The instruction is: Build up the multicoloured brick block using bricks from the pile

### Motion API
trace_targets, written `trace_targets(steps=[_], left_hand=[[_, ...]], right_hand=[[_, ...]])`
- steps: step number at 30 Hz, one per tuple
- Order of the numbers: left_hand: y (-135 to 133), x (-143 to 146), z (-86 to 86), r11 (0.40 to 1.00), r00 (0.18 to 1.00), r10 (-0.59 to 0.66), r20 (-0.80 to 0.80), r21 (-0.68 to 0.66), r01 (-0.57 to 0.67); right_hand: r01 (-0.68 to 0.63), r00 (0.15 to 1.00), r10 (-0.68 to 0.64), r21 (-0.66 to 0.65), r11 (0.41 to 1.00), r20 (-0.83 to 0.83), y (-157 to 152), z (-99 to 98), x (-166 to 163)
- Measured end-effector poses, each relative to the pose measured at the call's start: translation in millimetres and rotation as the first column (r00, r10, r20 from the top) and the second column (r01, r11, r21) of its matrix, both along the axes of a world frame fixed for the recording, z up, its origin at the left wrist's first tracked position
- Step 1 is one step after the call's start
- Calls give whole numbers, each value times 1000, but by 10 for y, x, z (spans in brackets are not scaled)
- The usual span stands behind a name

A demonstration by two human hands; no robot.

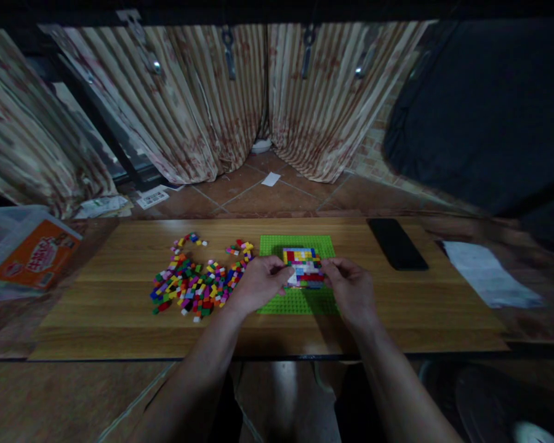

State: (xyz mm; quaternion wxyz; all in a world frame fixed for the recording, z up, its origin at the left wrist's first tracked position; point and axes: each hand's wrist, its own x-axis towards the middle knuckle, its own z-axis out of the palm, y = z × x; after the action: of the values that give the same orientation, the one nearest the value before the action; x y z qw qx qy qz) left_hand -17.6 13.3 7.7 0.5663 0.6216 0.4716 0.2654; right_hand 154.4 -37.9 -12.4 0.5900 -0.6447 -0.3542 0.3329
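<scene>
A rectangular build of multicoloured toy bricks (302,255) sits over the green studded baseplate (298,303), in the middle of the table. My left hand (263,280) is at its left side, thumb and fingers closed at the edge. A small white patch shows by the thumb tip, too blurred to name. At the right edge of the build, my right hand (351,286) has its thumb and index finger closed against the bricks. The fingertips partly cover both sides of the build. Left of the baseplate lies a spread pile of loose toy bricks (194,286).
A black phone-like slab (397,244) lies on the wooden table (106,289) at the right. Beyond the right end is a white sheet (492,274). A clear bin with an orange label (37,255) stands at far left. Striped curtains (221,104) hang behind.
</scene>
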Motion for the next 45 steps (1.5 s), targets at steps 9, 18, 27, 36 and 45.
trace_targets(steps=[9,18,27,36,45], left_hand=[[-18,27,-9,999,996,40,-81,11,-39],[-42,46,39,977,934,107,-342,209,-35],[-29,57,-59,974,980,68,-186,225,-25],[2,-9,-16,996,993,-24,-115,88,34],[-3,0,2,1000,993,3,-118,0,-3]], right_hand=[[2,1000,-2,-2,1000,23,-1,-4,-3],[-15,1000,15,-11,1000,12,-7,-44,14],[-11,1000,11,-3,1000,17,2,-53,16],[-18,999,19,-13,1000,37,-5,-54,32],[-1,998,3,-22,1000,68,4,-91,54]])
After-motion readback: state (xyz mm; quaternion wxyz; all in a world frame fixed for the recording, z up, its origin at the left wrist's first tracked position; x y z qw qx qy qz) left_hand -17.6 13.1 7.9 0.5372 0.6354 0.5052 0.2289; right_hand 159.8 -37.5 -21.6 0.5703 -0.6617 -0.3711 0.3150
